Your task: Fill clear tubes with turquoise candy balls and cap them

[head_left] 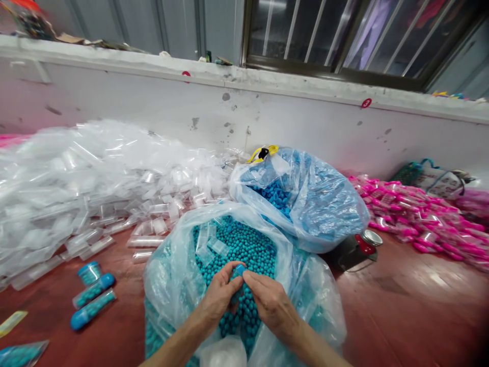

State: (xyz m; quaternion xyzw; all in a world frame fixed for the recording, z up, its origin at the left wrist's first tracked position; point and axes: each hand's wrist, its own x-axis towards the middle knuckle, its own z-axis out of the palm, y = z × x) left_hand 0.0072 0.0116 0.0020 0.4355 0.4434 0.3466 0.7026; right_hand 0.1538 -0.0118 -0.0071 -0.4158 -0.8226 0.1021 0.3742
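Observation:
Over an open plastic bag [175, 255] of teal beads [255, 244], my two hands meet around a small tube. My left hand [217, 293] is closed round the tube, whose body is mostly hidden by the fingers. A blue cap [240, 269] shows at its top. My right hand [269, 300] pinches at the cap with thumb and fingertips. Empty clear tubes [218, 247] lie on the beads inside the bag. To the left, bead-filled tubes with blue caps [93, 290] rest on the red surface.
A large heap of clear tubes [95, 178] spreads across the left. Behind the bead bag sits a bag of blue caps [324, 199]. A dark tin with a silver lid [359, 250] stands at its right. Pink packed pieces [424, 214] pile up along the white wall [305, 122].

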